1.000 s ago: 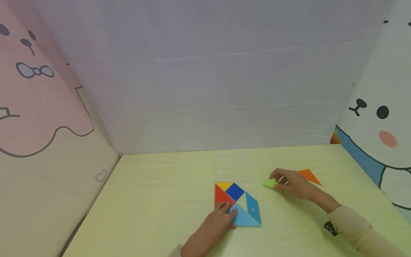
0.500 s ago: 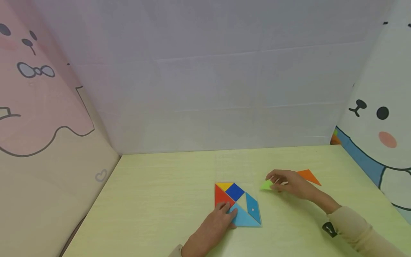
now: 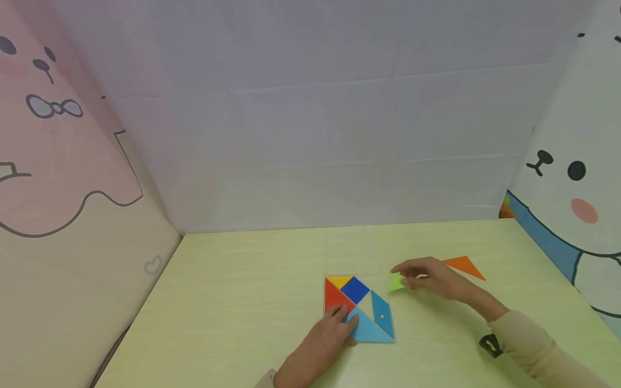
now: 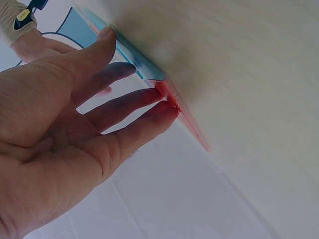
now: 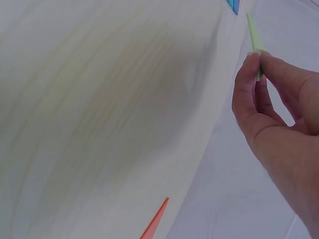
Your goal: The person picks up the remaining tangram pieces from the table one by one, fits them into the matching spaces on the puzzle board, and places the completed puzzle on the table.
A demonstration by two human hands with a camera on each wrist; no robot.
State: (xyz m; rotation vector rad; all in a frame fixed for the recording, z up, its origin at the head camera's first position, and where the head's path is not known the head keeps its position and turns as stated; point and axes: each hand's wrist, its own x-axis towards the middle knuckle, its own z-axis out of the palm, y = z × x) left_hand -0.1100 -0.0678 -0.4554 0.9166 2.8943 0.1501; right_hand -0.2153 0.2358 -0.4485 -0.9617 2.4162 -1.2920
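My right hand (image 3: 439,277) pinches a lime-green flat tangram piece (image 3: 395,282) between thumb and fingertips. In the right wrist view the green piece (image 5: 254,37) appears nearly edge-on, above the tabletop. My left hand (image 3: 322,339) rests with relaxed fingers on a red triangle (image 3: 335,296) and a light blue triangle (image 3: 371,330). Those lie in a clear tray (image 3: 367,307) with a yellow triangle (image 3: 339,281), a dark blue square (image 3: 356,290) and a blue parallelogram (image 3: 385,319). A bare gap shows between square and parallelogram. In the left wrist view, fingertips touch the red piece (image 4: 187,117).
An orange piece (image 3: 466,266) lies on the pale yellow table (image 3: 233,302), partly behind my right hand. A see-through sheet (image 3: 351,253) lies just beyond the pieces. A white cloth (image 3: 310,161) hangs at the back, with cartoon-printed panels on both sides.
My right hand has moved left toward the tray with the green piece, whose visible tip has turned downward. The left hand has stayed in place.
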